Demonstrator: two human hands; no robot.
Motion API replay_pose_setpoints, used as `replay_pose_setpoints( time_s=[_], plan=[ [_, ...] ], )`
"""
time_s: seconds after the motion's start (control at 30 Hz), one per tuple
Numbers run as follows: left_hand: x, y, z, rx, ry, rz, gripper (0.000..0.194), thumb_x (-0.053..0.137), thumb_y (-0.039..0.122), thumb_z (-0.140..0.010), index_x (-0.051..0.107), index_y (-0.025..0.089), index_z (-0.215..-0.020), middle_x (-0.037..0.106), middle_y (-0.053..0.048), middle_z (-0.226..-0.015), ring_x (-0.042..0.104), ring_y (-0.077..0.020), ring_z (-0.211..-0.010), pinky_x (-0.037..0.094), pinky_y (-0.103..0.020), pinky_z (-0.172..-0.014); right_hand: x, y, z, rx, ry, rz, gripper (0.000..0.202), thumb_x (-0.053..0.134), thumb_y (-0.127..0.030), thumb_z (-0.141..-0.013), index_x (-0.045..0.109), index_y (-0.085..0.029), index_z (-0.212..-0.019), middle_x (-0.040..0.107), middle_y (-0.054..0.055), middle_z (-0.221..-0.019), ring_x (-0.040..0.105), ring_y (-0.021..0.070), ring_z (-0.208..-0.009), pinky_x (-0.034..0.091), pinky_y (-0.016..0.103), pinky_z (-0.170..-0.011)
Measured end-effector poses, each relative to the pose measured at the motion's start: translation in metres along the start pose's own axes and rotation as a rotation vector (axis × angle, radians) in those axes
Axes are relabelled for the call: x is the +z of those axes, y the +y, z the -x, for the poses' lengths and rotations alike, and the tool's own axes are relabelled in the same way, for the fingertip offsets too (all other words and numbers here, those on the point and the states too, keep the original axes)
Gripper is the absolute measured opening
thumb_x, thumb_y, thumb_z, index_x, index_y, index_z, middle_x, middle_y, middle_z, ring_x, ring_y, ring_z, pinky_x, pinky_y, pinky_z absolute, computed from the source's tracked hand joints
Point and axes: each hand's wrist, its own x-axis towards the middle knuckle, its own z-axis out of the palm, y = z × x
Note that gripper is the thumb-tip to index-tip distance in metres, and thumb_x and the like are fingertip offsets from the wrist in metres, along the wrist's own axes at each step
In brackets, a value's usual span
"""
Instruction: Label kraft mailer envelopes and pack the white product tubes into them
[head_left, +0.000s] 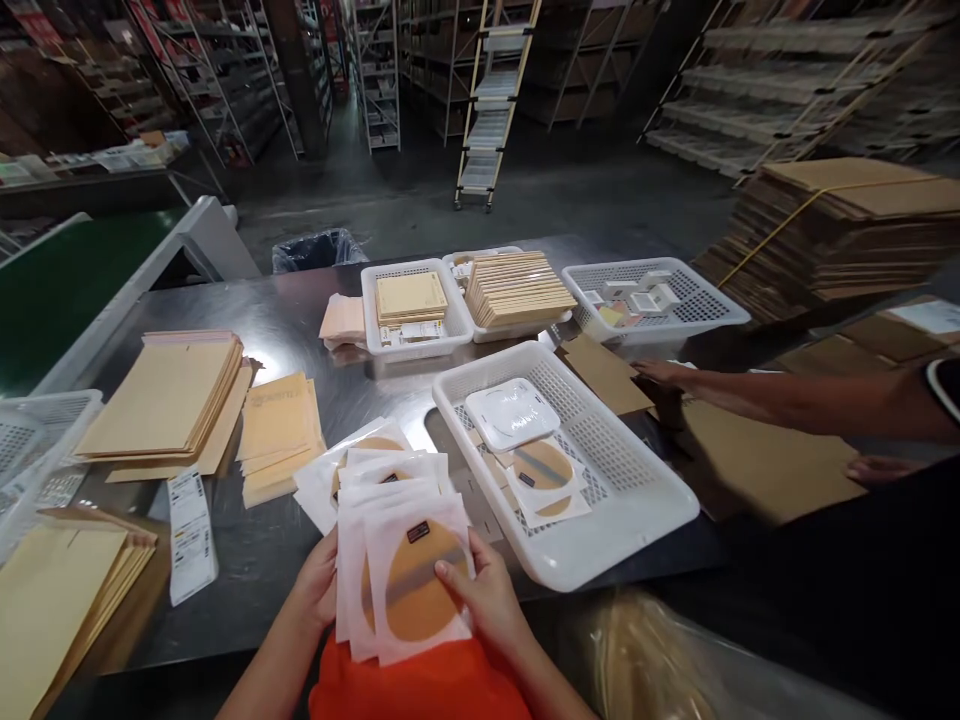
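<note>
A fanned stack of white square packets point(416, 600), each showing a round orange-brown disc crossed by a grey band and a small dark label, is held upright at the table's near edge. My left hand point(321, 580) grips the stack's left side. On the right side, my right hand point(487, 590) has its thumb pressed on the front packet. Behind the stack, more such packets point(315, 485) lie on the metal table. To the right, a white basket point(630, 540) holds similar disc packets point(547, 470) and a white plastic-wrapped pack point(512, 413).
Padded envelopes point(161, 390) and a label strip point(191, 540) lie at left. Behind stand baskets with envelopes point(517, 285) and small boxes point(641, 295). At right, a co-worker's arm point(810, 400) reaches over cardboard point(765, 455). Flattened cartons point(840, 230) are stacked beyond.
</note>
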Motion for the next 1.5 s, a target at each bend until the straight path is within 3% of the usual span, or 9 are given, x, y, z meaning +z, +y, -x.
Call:
replay_pose_setpoints(
  time_s=[0.2, 0.33, 0.5, 0.67, 0.77, 0.9, 1.03, 1.27, 1.5],
  plan=[
    [-0.026, 0.0, 0.0, -0.042, -0.124, 0.015, 0.036, 0.083, 0.044, -0.061, 0.075, 0.018, -0.086, 0.078, -0.007, -0.081, 0.067, -0.0322, -0.106, 0.052, -0.04, -0.097, 0.002, 0.01, 0.001, -0.079, 0.085, 0.12, 0.05, 0.078, -0.045, -0.069, 0.065, -0.018, -0.109, 0.072, 0.011, -0.107, 0.067, 0.0294, -0.098, 0.055, 0.041, -0.084],
    [-0.042, 0.003, -0.001, 0.05, -0.011, -0.003, 0.034, 0.082, 0.032, -0.067, 0.073, 0.014, -0.094, 0.078, -0.009, -0.088, 0.072, -0.0288, -0.095, 0.054, -0.04, -0.095, 0.001, 0.012, 0.005, -0.017, 0.101, 0.032, 0.052, 0.081, -0.046, -0.065, 0.065, -0.018, -0.106, 0.072, 0.013, -0.105, 0.068, 0.0305, -0.094, 0.056, 0.043, -0.08],
    [-0.032, 0.0, -0.001, 0.139, 0.096, -0.035, 0.026, 0.078, 0.006, -0.061, 0.073, 0.012, -0.086, 0.078, -0.011, -0.086, 0.072, -0.0311, -0.091, 0.054, -0.043, -0.094, 0.0, 0.007, 0.008, 0.005, 0.03, -0.052, 0.052, 0.085, -0.042, -0.06, 0.068, -0.019, -0.103, 0.075, 0.01, -0.097, 0.07, 0.0283, -0.086, 0.057, 0.042, -0.078],
    [-0.028, -0.005, -0.006, 0.1, 0.098, 0.04, 0.024, 0.076, 0.008, -0.062, 0.073, 0.01, -0.086, 0.077, -0.013, -0.087, 0.069, -0.0343, -0.1, 0.053, -0.043, -0.095, 0.001, 0.002, 0.009, -0.056, -0.009, 0.042, 0.04, 0.085, -0.044, -0.057, 0.073, -0.019, -0.087, 0.076, 0.008, -0.089, 0.07, 0.0284, -0.084, 0.057, 0.041, -0.077],
    [-0.033, -0.002, -0.009, 0.123, 0.126, 0.051, 0.019, 0.071, 0.009, -0.07, 0.073, 0.01, -0.089, 0.078, -0.012, -0.085, 0.07, -0.0322, -0.099, 0.054, -0.042, -0.094, -0.003, 0.007, 0.008, -0.056, 0.067, 0.017, 0.036, 0.085, -0.042, -0.058, 0.072, -0.021, -0.083, 0.076, 0.007, -0.087, 0.07, 0.0287, -0.084, 0.056, 0.043, -0.08],
    [-0.037, 0.011, -0.006, 0.136, 0.131, 0.067, 0.015, 0.066, 0.009, -0.075, 0.073, 0.009, -0.088, 0.077, -0.012, -0.082, 0.07, -0.0318, -0.098, 0.055, -0.042, -0.093, -0.022, 0.012, 0.002, 0.034, 0.234, -0.249, 0.049, 0.087, -0.037, -0.056, 0.067, -0.023, -0.099, 0.075, 0.006, -0.087, 0.071, 0.0289, -0.084, 0.056, 0.047, -0.082],
    [-0.036, 0.017, 0.0, 0.141, 0.204, 0.037, 0.023, 0.063, 0.007, -0.078, 0.07, 0.007, -0.099, 0.077, -0.012, -0.082, 0.072, -0.0312, -0.094, 0.055, -0.045, -0.094, -0.035, 0.004, 0.001, 0.081, 0.239, -0.357, 0.065, 0.088, -0.031, -0.055, 0.061, -0.025, -0.113, 0.075, 0.005, -0.09, 0.071, 0.0294, -0.086, 0.055, 0.049, -0.083],
    [-0.025, 0.001, 0.0, 0.212, 0.239, -0.006, 0.063, 0.073, 0.0, -0.063, 0.06, 0.013, -0.123, 0.078, -0.007, -0.086, 0.073, -0.0291, -0.089, 0.055, -0.044, -0.093, -0.01, 0.018, 0.013, 0.159, -0.001, -0.222, 0.052, 0.09, -0.037, -0.051, 0.068, -0.016, -0.094, 0.075, 0.009, -0.085, 0.071, 0.0305, -0.081, 0.054, 0.049, -0.085],
    [-0.021, 0.0, 0.005, 0.262, 0.2, -0.069, 0.069, 0.074, -0.004, -0.056, 0.063, 0.015, -0.121, 0.078, -0.009, -0.09, 0.071, -0.0346, -0.093, 0.057, -0.048, -0.089, -0.02, 0.024, 0.011, 0.034, 0.147, -0.099, 0.045, 0.083, -0.045, -0.062, 0.067, -0.02, -0.096, 0.074, 0.011, -0.095, 0.069, 0.0313, -0.089, 0.054, 0.048, -0.084]
  ],
)
